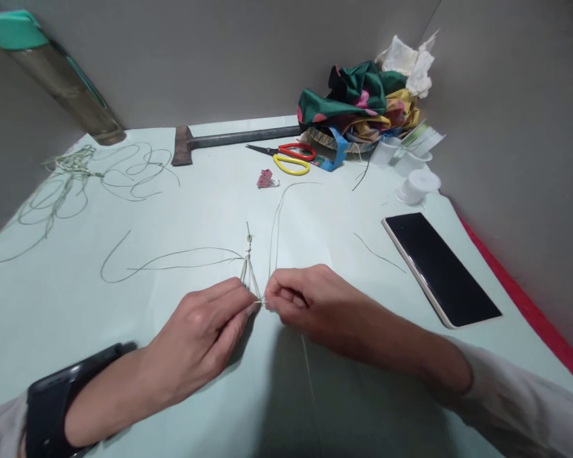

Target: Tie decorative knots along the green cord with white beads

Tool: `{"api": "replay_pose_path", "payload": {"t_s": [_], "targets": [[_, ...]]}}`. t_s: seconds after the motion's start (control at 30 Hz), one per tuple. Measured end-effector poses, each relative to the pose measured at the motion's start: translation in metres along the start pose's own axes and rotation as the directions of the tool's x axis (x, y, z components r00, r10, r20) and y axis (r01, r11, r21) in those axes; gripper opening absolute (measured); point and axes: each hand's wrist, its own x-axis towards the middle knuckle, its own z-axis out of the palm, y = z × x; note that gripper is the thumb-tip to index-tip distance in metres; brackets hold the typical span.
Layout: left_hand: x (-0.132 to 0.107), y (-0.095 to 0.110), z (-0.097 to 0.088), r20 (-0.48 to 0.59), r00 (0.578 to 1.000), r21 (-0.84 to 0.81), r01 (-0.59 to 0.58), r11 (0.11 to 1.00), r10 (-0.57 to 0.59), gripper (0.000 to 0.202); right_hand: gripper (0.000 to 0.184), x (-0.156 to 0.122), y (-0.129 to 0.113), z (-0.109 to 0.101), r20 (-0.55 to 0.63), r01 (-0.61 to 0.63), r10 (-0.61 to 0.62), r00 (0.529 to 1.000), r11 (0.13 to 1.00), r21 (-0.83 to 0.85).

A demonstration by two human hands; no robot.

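Between my hands is a thin green cord (254,275), knotted at its top end and spreading into strands below. My left hand (214,324) pinches the strands between thumb and fingertips. My right hand (305,299) is closed in a pinch on the cord just beside it, the fingertips of both hands nearly touching. One loose loop of cord (172,261) lies to the left of the knot. Two more strands (277,222) run up from my right fingers across the table. What sits right under the fingertips is partly hidden.
A tangle of green cord (71,168) lies far left by a bottle (67,83). Behind are a hammer (243,137), scissors (291,158) and a pink binder clip (265,179). To the right are patterned cloth (363,102), white spools (417,186) and a phone (442,270).
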Motion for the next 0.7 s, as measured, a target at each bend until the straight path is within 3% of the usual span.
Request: {"api": "replay_pose_path", "payload": {"t_s": [0.1, 0.2, 0.27, 0.33, 0.4, 0.47, 0.57, 0.7], "targets": [[0.004, 0.002, -0.002, 0.012, 0.998, -0.059, 0.061, 0.996, -0.060, 0.033, 0.034, -0.002, -0.006, -0.028, 0.055, -0.011, 0.022, 0.998, 0.978, -0.209], [0.007, 0.002, -0.004, 0.033, 0.989, -0.128, 0.147, 0.981, -0.144, 0.037, 0.025, 0.005, -0.011, -0.055, -0.069, -0.035, -0.003, 0.998, 0.843, -0.537], [0.007, 0.002, -0.004, 0.038, 0.979, -0.173, 0.205, 0.963, -0.202, 0.037, 0.018, 0.012, -0.009, -0.062, -0.236, -0.058, -0.143, 0.961, 0.732, -0.678], [0.007, 0.001, -0.005, 0.035, 0.968, -0.220, 0.250, 0.943, -0.248, 0.037, 0.028, 0.017, -0.001, -0.057, -0.334, -0.002, -0.367, 0.868, 0.671, -0.742], [0.005, 0.000, -0.005, 0.038, 0.958, -0.267, 0.283, 0.921, -0.284, 0.035, 0.031, 0.016, 0.009, -0.040, -0.296, 0.165, -0.552, 0.780, 0.637, -0.753], [0.004, -0.001, -0.006, 0.043, 0.949, -0.311, 0.310, 0.898, -0.312, 0.035, 0.028, 0.010, 0.018, -0.019, -0.263, 0.311, -0.617, 0.742, 0.664, -0.679], [0.002, -0.003, -0.005, 0.053, 0.935, -0.368, 0.344, 0.864, -0.350, 0.037, 0.029, 0.000, 0.025, 0.006, -0.177, 0.435, -0.635, 0.752, 0.680, -0.591], [0.003, -0.003, -0.005, 0.089, 0.917, -0.416, 0.388, 0.822, -0.388, 0.039, 0.032, 0.001, 0.024, 0.017, -0.127, 0.455, -0.640, 0.758, 0.658, -0.599]]}}
